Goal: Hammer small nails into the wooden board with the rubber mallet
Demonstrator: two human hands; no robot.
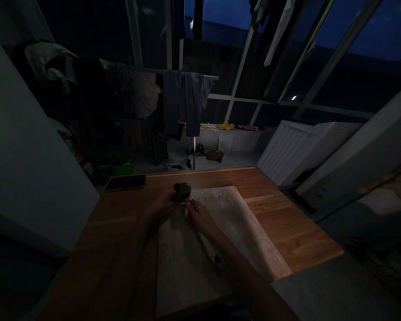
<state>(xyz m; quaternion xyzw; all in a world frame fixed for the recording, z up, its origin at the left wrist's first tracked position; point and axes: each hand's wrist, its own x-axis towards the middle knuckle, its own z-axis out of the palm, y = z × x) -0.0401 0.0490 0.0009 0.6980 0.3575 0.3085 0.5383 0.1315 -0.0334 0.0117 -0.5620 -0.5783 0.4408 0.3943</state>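
The scene is very dark. My left hand [162, 204] is closed around a small dark object [182, 191] at the far end of a pale board [187, 267] lying on a wooden table [287, 223]. My right hand [198, 214] is pinched just beside that object, holding something too small to make out. A row of several small nails [214, 197] stands upright along the board's far edge, to the right of my hands. A long dark tool [214, 258] lies on the board under my right forearm.
A dark phone [125, 182] lies at the table's far left corner. Beyond the table stand a clothes rack [173, 102] hung with garments, a white radiator [287, 149] at right, and large windows. A pale wall panel [20, 169] rises on the left.
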